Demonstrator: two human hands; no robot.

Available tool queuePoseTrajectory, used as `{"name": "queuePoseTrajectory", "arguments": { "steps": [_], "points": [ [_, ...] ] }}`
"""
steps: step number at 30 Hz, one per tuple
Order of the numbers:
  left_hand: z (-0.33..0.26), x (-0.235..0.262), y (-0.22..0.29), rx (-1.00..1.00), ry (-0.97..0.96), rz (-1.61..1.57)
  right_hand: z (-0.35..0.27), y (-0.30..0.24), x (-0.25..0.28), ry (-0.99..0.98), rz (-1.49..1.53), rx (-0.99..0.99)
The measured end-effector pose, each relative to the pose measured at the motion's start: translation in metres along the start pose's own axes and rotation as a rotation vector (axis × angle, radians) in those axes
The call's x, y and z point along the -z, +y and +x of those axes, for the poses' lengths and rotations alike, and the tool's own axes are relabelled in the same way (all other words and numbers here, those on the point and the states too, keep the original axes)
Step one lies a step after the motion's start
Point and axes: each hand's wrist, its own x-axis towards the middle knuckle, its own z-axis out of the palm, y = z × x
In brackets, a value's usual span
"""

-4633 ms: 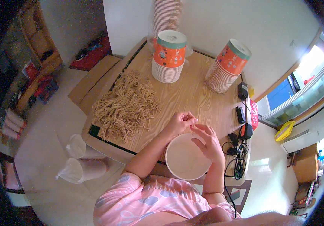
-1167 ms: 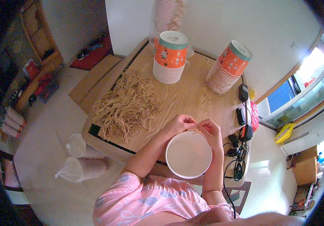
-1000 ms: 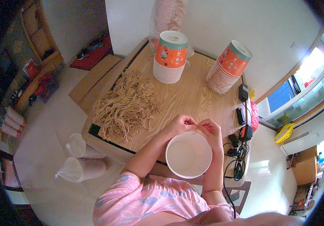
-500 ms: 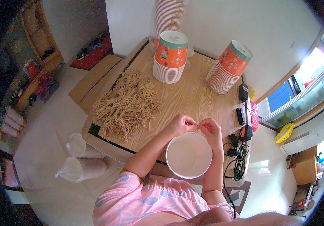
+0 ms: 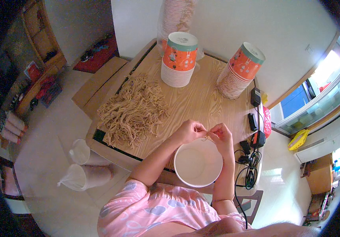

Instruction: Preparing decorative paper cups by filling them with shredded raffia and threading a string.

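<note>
Two hands, both in near the table's front edge, forearms coming up from a pink patterned shirt (image 5: 162,207). White tub (image 5: 198,168) sits between the forearms, mouth up, interior plain white. Just past its far rim, left hand (image 5: 193,131) and right hand (image 5: 221,136) meet, fingertips touching or nearly so. Each is in a tight pinch, thumb against fingers, on a thin tan strand (image 5: 206,138); a short bit shows below the fingertips, over the tub's far rim. Can't tell if it's knotted, too small. Right of the tub: bundled black cable (image 5: 251,173) near the table edge, with black adapters (image 5: 252,122) in a line beyond it. Left of the hands, well apart from them: big loose pile of tan cords (image 5: 134,112) on the wood-grain table (image 5: 191,102). Off the table's left front corner, bagged cups (image 5: 97,177) lie on their side on the floor. Farther back on the table: middle stack (image 5: 179,59) and right stack (image 5: 241,70) of nested orange-and-teal tubs, bases up. Behind the middle one, a taller stack (image 5: 176,17) in clear plastic by the wall. Cardboard (image 5: 99,85) beside the table's left edge; red mat (image 5: 95,59) beyond it.
</note>
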Motion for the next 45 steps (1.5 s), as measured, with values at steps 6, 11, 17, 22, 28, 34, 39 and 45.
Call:
{"name": "queuePoseTrajectory", "arguments": {
  "steps": [6,11,17,22,28,34,39,45],
  "points": [
    [0.003,0.001,-0.010,0.052,-0.038,-0.075,-0.002,-0.005,-0.003,0.049,0.072,-0.009],
    [0.004,0.001,-0.009,0.060,-0.057,-0.089,-0.002,-0.004,-0.003,0.052,0.095,-0.027],
    [0.004,0.001,-0.011,0.070,-0.090,-0.174,-0.001,0.000,-0.003,0.045,0.087,-0.010],
    [0.003,0.001,-0.007,0.036,-0.084,-0.133,-0.001,-0.001,-0.003,0.038,0.093,-0.023],
    [0.003,0.001,-0.009,0.050,-0.084,-0.180,0.000,0.003,-0.003,0.036,0.095,-0.002],
    [0.004,0.001,-0.015,0.060,-0.092,-0.228,0.000,0.003,-0.003,0.037,0.082,0.000],
    [0.008,0.002,-0.019,0.085,-0.090,-0.230,-0.002,0.001,-0.003,0.019,0.085,0.004],
    [0.009,0.006,-0.022,0.136,-0.190,-0.408,-0.003,-0.005,-0.004,0.013,0.084,-0.012]
  ]
}}
